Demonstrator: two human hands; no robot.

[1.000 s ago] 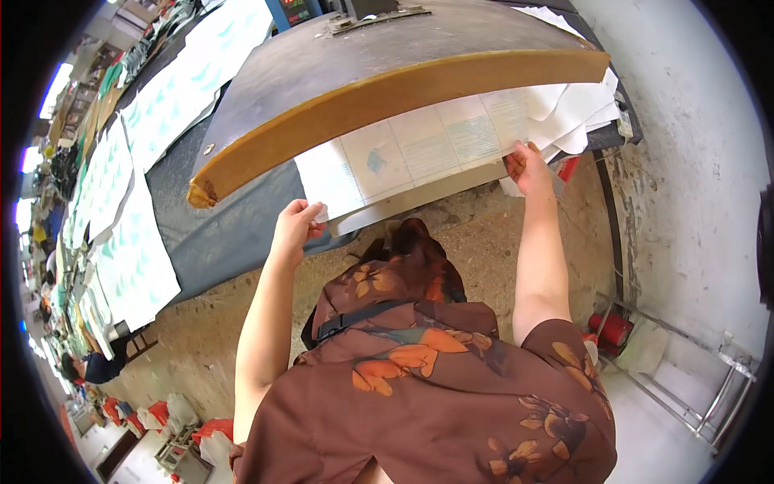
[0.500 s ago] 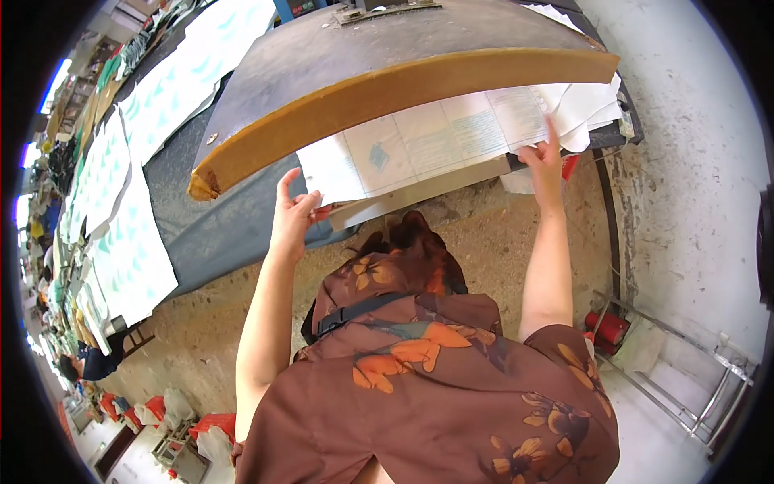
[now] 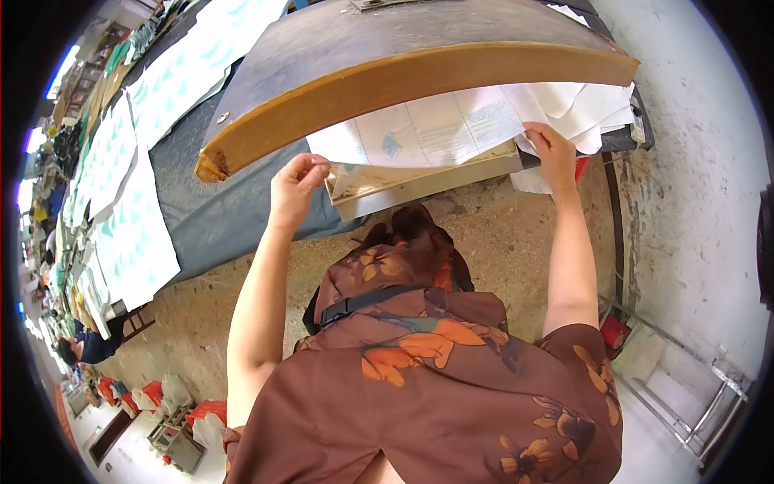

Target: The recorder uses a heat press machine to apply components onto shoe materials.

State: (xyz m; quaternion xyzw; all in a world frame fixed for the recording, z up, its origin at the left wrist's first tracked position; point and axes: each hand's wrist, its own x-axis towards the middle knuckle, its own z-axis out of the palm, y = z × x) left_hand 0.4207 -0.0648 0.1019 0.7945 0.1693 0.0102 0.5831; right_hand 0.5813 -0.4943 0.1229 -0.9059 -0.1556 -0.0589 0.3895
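A thin white printed sheet [image 3: 431,129] with bluish print and a small blue picture spans the space between my hands, its near edge lifted. My left hand [image 3: 297,184] is closed on its near left corner, thumb against fingers. Its near right corner is pinched in my right hand [image 3: 555,157]. Below the sheet lies a shallow pale tray or frame [image 3: 435,187], partly covered by it. The sheet's far part is hidden under a large dark board [image 3: 387,40] with a thick tan edge.
Loose white sheets [image 3: 597,113] lie right of my right hand. Dark blue cloth [image 3: 234,198] hangs at the left, beside long sheets with green patterns [image 3: 133,234]. A metal frame [image 3: 685,411] stands by the right wall. Another person [image 3: 85,343] is far left.
The sheet's near edge has been raised off the tray, uncovering more of it. My left hand has gone up slightly and its fingers have closed; my right hand now pinches the right corner.
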